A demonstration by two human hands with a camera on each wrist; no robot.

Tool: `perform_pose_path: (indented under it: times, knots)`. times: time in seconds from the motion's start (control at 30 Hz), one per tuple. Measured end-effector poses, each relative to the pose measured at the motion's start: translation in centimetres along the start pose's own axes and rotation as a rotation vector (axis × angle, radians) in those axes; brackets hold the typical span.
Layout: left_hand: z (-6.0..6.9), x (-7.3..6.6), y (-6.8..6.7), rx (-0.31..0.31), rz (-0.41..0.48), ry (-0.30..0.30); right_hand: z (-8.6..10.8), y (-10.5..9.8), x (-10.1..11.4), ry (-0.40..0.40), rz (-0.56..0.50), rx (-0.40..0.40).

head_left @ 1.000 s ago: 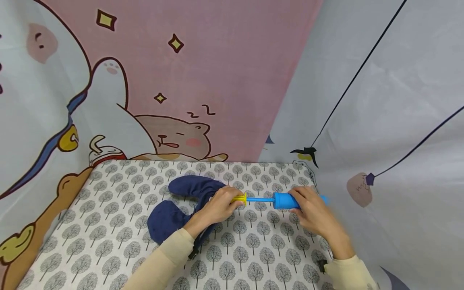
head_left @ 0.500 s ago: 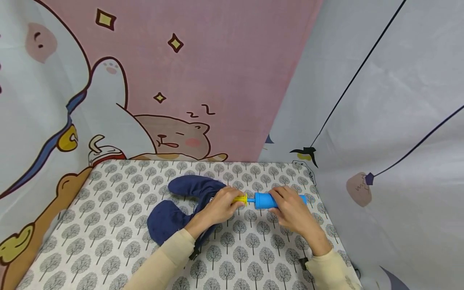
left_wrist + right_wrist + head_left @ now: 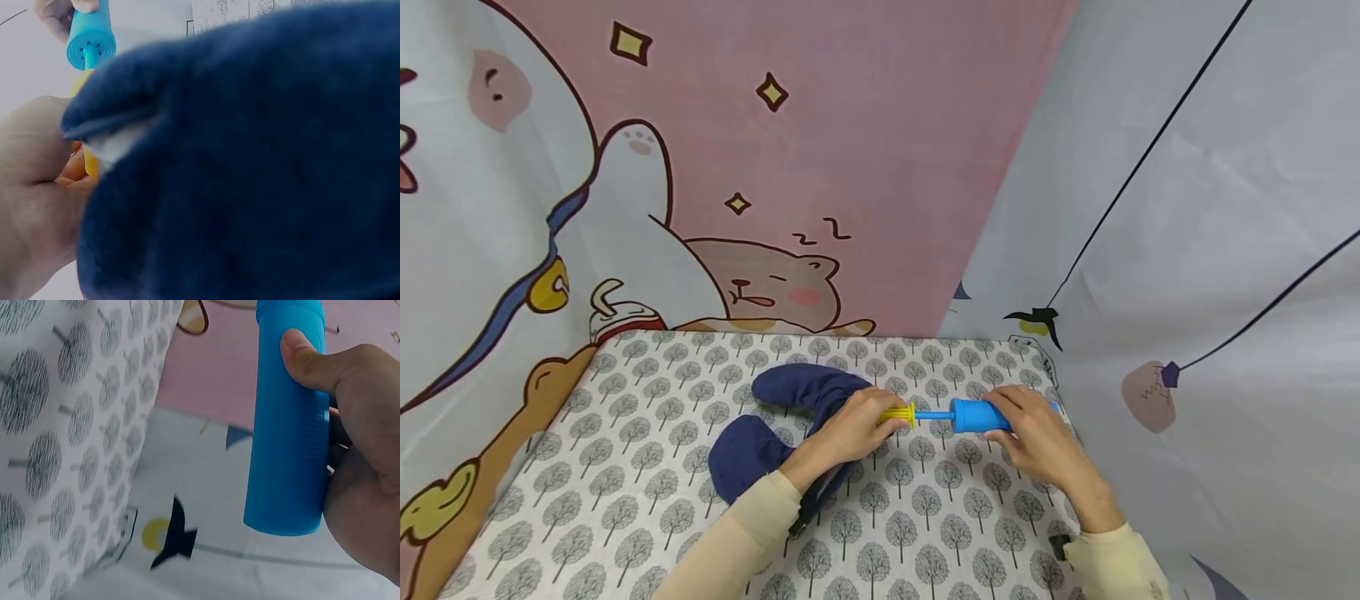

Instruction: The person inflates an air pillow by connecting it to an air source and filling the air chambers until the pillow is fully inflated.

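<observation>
A blue hand pump (image 3: 973, 416) with a yellow ribbed end (image 3: 897, 413) lies level above the table. My right hand (image 3: 1037, 433) grips its blue barrel, the thumb lying along it in the right wrist view. My left hand (image 3: 855, 425) holds the yellow end against a navy neck pillow (image 3: 748, 458). A short length of thin blue rod (image 3: 934, 415) shows between the yellow end and the barrel. In the left wrist view the pillow's plush cover (image 3: 262, 156) fills most of the frame, with a white patch (image 3: 119, 142) at its opening. The joint between pump and pillow is hidden.
The table is covered with a white cloth (image 3: 625, 500) printed with grey trees. A pink and white cartoon curtain (image 3: 865, 167) hangs behind it, and a pale curtain (image 3: 1225, 333) hangs close on the right.
The right hand slid the barrel left toward the yellow end, shortening the visible rod, then drew it partly back right. The left hand stayed at the pillow. The head view shifted slightly.
</observation>
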State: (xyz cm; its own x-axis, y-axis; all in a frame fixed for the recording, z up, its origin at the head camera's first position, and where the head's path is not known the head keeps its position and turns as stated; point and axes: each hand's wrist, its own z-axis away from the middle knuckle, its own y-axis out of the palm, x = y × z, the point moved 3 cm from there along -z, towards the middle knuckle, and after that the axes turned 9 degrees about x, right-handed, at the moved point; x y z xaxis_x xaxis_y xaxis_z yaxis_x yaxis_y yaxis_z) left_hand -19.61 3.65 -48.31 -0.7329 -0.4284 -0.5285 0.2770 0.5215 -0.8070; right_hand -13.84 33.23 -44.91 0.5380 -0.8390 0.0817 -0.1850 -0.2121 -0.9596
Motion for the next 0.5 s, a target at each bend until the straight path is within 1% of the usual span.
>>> perform_pose_path:
  times: [0.33, 0.43, 0.5]
  knots:
    - [0.0, 0.1, -0.1, -0.015, 0.001, -0.020, 3.0, -1.9, -3.5, 0.084, -0.038, -0.001]
    - [0.1, 0.0, -0.2, -0.022, 0.005, -0.027, 3.5, -2.4, -4.0, 0.116, -0.049, 0.005]
    - [0.1, -0.1, -0.3, -0.024, 0.013, -0.030, 3.7, -2.5, -4.1, 0.117, -0.051, 0.002]
